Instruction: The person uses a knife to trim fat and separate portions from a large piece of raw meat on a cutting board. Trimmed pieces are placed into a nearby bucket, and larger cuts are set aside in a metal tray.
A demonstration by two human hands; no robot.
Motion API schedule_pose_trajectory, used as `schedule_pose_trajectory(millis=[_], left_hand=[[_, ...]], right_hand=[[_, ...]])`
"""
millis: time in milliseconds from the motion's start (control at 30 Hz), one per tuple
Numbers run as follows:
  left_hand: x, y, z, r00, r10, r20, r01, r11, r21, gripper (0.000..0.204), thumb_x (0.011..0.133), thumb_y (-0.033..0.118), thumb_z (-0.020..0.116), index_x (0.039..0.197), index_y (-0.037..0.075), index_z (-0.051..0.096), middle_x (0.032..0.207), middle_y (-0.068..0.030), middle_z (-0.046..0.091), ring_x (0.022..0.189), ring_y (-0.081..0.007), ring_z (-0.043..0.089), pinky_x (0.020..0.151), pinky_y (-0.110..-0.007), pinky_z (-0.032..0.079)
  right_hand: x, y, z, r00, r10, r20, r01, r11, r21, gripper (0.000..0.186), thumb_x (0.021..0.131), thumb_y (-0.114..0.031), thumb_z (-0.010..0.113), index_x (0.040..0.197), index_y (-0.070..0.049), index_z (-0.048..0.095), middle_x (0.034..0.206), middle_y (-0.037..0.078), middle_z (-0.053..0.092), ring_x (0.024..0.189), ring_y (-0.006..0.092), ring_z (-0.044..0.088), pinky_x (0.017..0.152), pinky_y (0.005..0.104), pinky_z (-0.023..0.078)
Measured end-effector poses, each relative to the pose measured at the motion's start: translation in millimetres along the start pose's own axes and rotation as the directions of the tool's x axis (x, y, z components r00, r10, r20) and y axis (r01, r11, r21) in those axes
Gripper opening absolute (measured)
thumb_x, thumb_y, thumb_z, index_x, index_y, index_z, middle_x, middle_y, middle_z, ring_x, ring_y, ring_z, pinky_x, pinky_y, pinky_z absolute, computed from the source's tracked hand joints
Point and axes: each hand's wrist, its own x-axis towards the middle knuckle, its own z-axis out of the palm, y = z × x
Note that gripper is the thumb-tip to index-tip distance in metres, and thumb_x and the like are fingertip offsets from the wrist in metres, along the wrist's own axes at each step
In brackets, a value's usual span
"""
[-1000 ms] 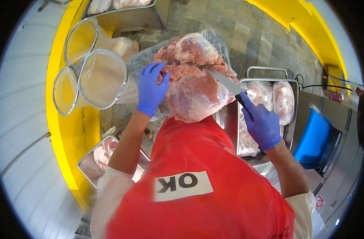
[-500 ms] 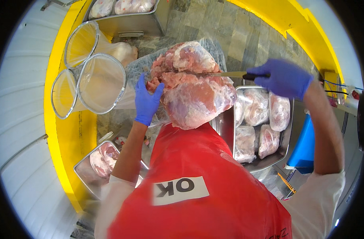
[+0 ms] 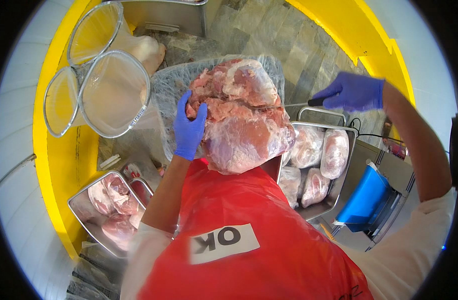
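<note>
A large piece of raw pink meat point(image 3: 239, 137) with white fat and a deep crosswise cut lies on a clear plastic-covered surface point(image 3: 166, 87) in front of me. My left hand point(image 3: 189, 127), in a blue glove, grips the meat's left edge, thumb and fingers pressed against it. On the right, my gloved right hand point(image 3: 349, 95) is closed on a knife's dark handle point(image 3: 316, 101), raised to about the height of the cut. The thin blade point(image 3: 296, 104) points left into the cut at the meat's right side, its tip hidden.
Hoops with plastic bags point(image 3: 111, 95) stand at upper left. Steel bins of wrapped meat point(image 3: 334, 155) sit at right, and another tray of meat point(image 3: 116, 205) at lower left. A steel bin point(image 3: 176, 20) is at the back, a blue plastic piece point(image 3: 361, 200) at lower right.
My right hand has swung up and rightward with the knife, its blade turning from diagonal to nearly level. My left hand stays on the meat. The whole view has shifted slightly.
</note>
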Motion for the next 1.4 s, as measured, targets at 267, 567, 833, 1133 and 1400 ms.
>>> schedule_pose_trajectory(millis=[267,567,833,1133,1400], left_hand=[[1,12,-6,0.997,-0.034,0.068,0.033,0.999,0.011,0.058,0.101,0.021,0.075,0.151,0.002,0.053,0.148,-0.0189,0.061,0.135,-0.0269,0.059,0.115,-0.039,0.046],[3,5,-9,0.999,0.022,0.039,-0.025,0.997,0.077,0.064,0.098,0.025,0.077,0.153,0.003,0.052,0.142,-0.0222,0.066,0.13,-0.0303,0.065,0.108,-0.04,0.052],[4,-6,-9,0.999,-0.034,0.04,0.03,0.996,0.089,0.075,0.093,0.033,0.081,0.155,0.005,0.05,0.14,-0.024,0.067,0.126,-0.0345,0.068,0.105,-0.043,0.054],[2,17,-18,0.967,-0.237,0.089,0.229,0.97,0.084,0.069,0.095,0.028,0.079,0.156,0.007,0.053,0.141,-0.0213,0.068,0.127,-0.0296,0.068,0.107,-0.041,0.052],[0,5,-17,0.992,-0.101,0.082,0.091,0.989,0.119,0.075,0.093,0.033,0.079,0.158,0.009,0.05,0.128,-0.0235,0.073,0.113,-0.0362,0.075,0.095,-0.043,0.059]], right_hand=[[-30,-23,181,0.815,-0.069,-0.575,-0.039,0.984,-0.174,0.045,0.103,-0.038,0.065,0.145,-0.023,0.063,0.08,0.017,0.072,0.067,0.0388,0.071,0.064,0.0506,0.057],[-40,-19,234,0.747,-0.014,-0.664,-0.01,0.999,-0.033,0.051,0.101,-0.034,0.069,0.151,-0.028,0.06,0.082,0.016,0.071,0.069,0.0372,0.07,0.063,0.0499,0.057],[-100,-74,54,0.932,0.068,-0.357,-0.137,0.976,-0.171,0.032,0.1,-0.028,0.068,0.129,-0.016,0.077,0.099,0.019,0.078,0.086,0.0369,0.074,0.083,0.046,0.058],[-64,-113,9,0.98,0.138,-0.141,-0.171,0.951,-0.258,0.033,0.103,-0.03,0.064,0.13,-0.016,0.077,0.103,0.02,0.078,0.086,0.0331,0.076,0.083,0.0436,0.059],[-67,-88,89,0.913,-0.065,-0.403,-0.073,0.945,-0.319,0.032,0.101,-0.03,0.066,0.13,-0.019,0.074,0.083,0.018,0.074,0.074,0.0397,0.072,0.069,0.0509,0.056]])
